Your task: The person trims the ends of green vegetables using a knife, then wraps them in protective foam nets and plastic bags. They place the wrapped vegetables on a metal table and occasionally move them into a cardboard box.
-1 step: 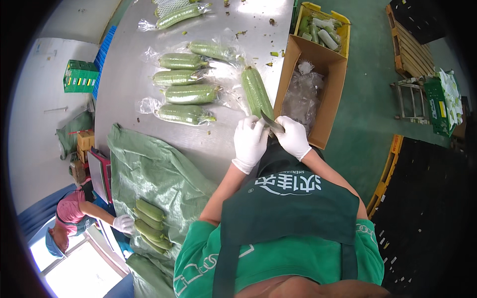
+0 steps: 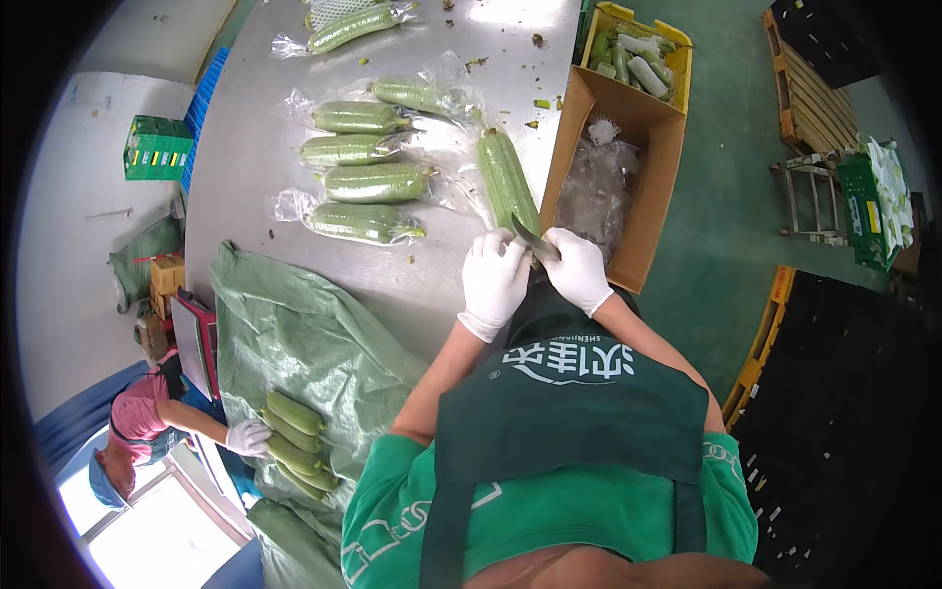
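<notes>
A long green zucchini [image 2: 505, 177] lies on the steel table near its right edge, pointing away from me. White-gloved, my left hand [image 2: 496, 273] is closed around its near end. My right hand [image 2: 577, 272], gloved too, grips a small knife [image 2: 535, 240] with a dark blade. The blade crosses the zucchini's near end beside my left fingers; the exact contact is hidden. Several plastic-wrapped zucchinis, including a middle one [image 2: 378, 184], form a column left of the one I hold. Another wrapped zucchini [image 2: 358, 27] lies at the far end.
An open cardboard box [image 2: 672, 177] holding clear plastic stands at the table's right, before a yellow crate [image 2: 596, 44] of zucchinis. A green sheet [image 2: 294, 314] lies left, bearing bare zucchinis [image 2: 294, 412]. A co-worker's gloved hand [image 2: 248, 438] is beside them. Trimmings dot the steel table [image 2: 245, 147].
The co-worker's gloved hand has shifted slightly right, closer to the bare zucchinis. My hands, the knife and the held zucchini stay almost in place.
</notes>
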`<action>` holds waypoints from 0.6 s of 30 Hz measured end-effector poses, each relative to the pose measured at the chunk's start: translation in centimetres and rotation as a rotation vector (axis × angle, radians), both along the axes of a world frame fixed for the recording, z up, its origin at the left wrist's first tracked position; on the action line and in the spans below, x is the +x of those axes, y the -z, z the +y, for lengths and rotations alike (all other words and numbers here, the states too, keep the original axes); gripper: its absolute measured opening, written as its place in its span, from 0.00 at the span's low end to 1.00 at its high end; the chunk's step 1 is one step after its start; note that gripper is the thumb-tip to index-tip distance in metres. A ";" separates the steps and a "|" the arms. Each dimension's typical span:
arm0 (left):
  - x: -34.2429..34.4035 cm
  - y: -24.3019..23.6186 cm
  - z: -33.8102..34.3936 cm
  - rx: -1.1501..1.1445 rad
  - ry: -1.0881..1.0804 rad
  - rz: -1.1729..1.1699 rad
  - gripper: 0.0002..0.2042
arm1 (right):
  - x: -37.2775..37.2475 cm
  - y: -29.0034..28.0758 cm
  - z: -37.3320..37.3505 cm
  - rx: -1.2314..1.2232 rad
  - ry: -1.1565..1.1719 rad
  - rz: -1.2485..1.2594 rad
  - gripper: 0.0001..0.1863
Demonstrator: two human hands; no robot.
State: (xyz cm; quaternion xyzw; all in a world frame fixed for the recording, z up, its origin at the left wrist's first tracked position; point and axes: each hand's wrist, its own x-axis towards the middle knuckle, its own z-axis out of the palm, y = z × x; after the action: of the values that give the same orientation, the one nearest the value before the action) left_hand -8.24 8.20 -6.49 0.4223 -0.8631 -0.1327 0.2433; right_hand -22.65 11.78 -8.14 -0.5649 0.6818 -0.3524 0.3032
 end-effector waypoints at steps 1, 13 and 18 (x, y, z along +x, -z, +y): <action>-0.2 -0.4 0.2 0.005 -0.013 0.028 0.15 | 0.1 0.1 0.0 0.022 0.001 0.024 0.07; 0.5 2.1 0.4 0.221 -0.305 0.340 0.04 | 0.1 1.2 0.3 0.097 0.093 -0.157 0.06; -0.5 2.4 0.8 0.500 -0.511 0.639 0.05 | 0.3 4.5 0.7 0.104 0.194 -0.461 0.07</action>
State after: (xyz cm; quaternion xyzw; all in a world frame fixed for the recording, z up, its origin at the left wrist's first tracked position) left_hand -8.74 9.02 -8.89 0.6046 -0.5551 -0.3952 0.4125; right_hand -22.34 12.49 -12.67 -0.3850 0.6628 -0.4640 0.4440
